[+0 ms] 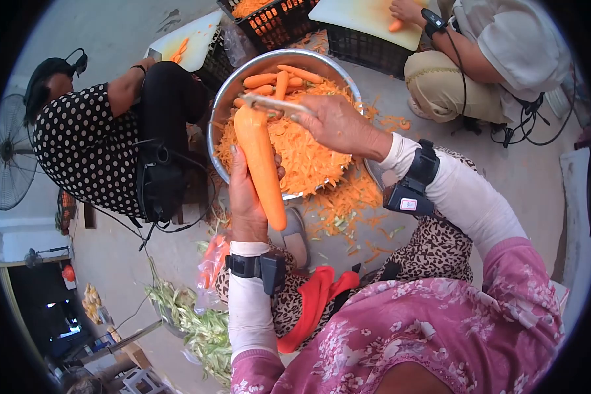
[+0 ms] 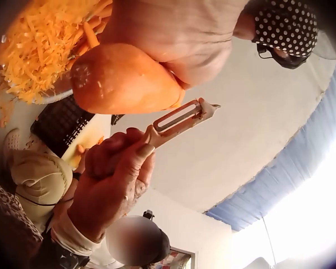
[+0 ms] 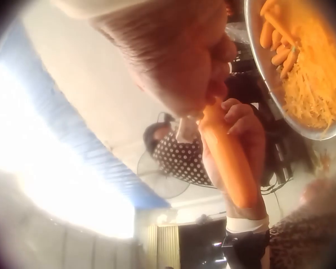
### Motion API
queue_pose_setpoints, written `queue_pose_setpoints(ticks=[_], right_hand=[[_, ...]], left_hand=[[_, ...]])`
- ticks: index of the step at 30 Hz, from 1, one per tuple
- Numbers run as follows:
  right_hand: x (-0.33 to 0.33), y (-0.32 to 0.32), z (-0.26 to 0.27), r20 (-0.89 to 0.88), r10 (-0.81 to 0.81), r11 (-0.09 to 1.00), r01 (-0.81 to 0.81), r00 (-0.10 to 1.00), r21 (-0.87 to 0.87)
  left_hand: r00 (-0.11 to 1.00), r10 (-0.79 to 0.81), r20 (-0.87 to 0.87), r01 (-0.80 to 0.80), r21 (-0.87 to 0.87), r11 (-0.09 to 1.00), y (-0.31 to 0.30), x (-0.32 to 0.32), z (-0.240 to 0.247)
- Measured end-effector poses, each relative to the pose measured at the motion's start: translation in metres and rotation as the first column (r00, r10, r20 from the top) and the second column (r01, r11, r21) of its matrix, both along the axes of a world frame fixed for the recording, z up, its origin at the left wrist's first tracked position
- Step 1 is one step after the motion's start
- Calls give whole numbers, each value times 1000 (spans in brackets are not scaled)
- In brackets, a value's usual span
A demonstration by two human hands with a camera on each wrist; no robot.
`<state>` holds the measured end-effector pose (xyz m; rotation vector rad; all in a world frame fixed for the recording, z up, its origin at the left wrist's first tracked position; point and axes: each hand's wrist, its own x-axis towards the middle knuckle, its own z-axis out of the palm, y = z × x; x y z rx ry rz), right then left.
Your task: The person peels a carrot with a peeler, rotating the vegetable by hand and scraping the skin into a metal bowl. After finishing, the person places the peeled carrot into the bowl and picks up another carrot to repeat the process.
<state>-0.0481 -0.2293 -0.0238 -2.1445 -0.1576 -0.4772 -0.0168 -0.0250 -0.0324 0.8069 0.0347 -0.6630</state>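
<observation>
The left hand (image 1: 246,197) is wrapped around a carrot (image 1: 261,157) from below, the fingers curled up behind it and the thumb laid along its side. The right hand (image 1: 338,125) is closed on the handle of a peeler (image 1: 272,104), whose slotted blade is laid across the carrot's broad end.

The carrot is long and thick, a bright, even orange, with a smooth, matt surface. Its blunt, wide end is pointed away from the person and its narrow end is directed back toward the left wrist. In the left wrist view the cut face of the broad end is seen to be pale and slightly speckled. It is held in the air over the near rim of a steel bowl (image 1: 224,98).

The bowl is heaped with orange peelings (image 1: 305,154), and several whole carrots (image 1: 279,82) are laid at its far side. More peelings are scattered on the floor beside it. Beyond the bowl a black crate (image 1: 276,23) and a pale cutting board (image 1: 368,16) are seen. Green carrot tops (image 1: 200,325) are piled at the lower left.
</observation>
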Motion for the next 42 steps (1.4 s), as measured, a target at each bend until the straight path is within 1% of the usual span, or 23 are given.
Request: queue_pose_setpoints(ticks=[4,5,6,8,9,11,12,14,15,18,21,22,24,25,26,27,28,30,32,36,38,40,42], right_hand=[[18,-20,-13,-66,-83,995,86,994,44],[18,-20,-15,-80,16,982,-1,997,187],[16,-15,-10,-81,19,983,-4,996,185],[9,3,8,-344,186,825,44,920,563],[5,10,12,-347,183,825,49,920,564],[0,20,19,-326,362,546,86,873,834],[2,22,18,-327,359,544,89,874,835],[9,25,9,-231,474,311,84,850,947],[13,26,8,-201,499,256,79,843,964],[15,24,8,-238,483,265,118,843,957],[17,21,9,-222,478,307,75,850,949],[20,19,9,-221,484,308,72,847,949],[27,16,5,-323,276,655,69,905,753],[34,15,-3,-259,174,824,4,950,567],[38,13,-11,-254,178,826,-4,951,563],[40,13,-14,-246,44,958,29,968,285],[41,13,-17,-196,-81,997,80,977,-15],[44,13,-20,-272,-112,992,92,956,-84],[45,11,-18,-146,-16,1000,17,989,6],[31,9,4,-76,95,990,-86,993,116],[15,10,16,-128,401,884,-346,907,314],[0,10,23,-158,458,876,-414,875,247],[-14,11,32,-196,580,814,-571,791,109]], left_hand=[[999,12,44,-14,34,999,3,-2,0],[998,27,57,-30,67,997,5,-2,-1],[998,30,56,-33,65,997,4,-1,-2],[976,101,195,-145,227,963,1,0,-3],[976,97,192,-141,228,963,-3,-2,1],[927,85,366,-185,248,951,-14,-10,13],[927,81,365,-181,250,951,-19,-12,13],[858,89,505,-299,352,887,-26,-12,11],[860,86,504,-297,355,887,-26,-11,12],[865,63,498,-280,374,884,-23,-9,11],[917,116,383,-265,365,892,-13,-1,1],[945,133,298,-223,293,930,-9,2,0],[966,143,215,-190,213,958,-3,4,1],[986,126,104,-139,127,982,0,6,3],[995,98,-6,-97,35,995,2,7,5],[992,116,-46,-116,4,993,2,8,5],[992,122,-42,-122,4,992,3,9,4],[994,53,-97,-66,-128,990,5,11,3],[993,56,-105,-70,-130,989,4,11,4],[990,31,-137,-56,-178,983,8,13,-1],[985,47,-165,-75,-173,982,8,12,4],[980,60,-189,-93,-170,981,11,12,5],[992,-36,-123,11,-197,980,13,12,7]])
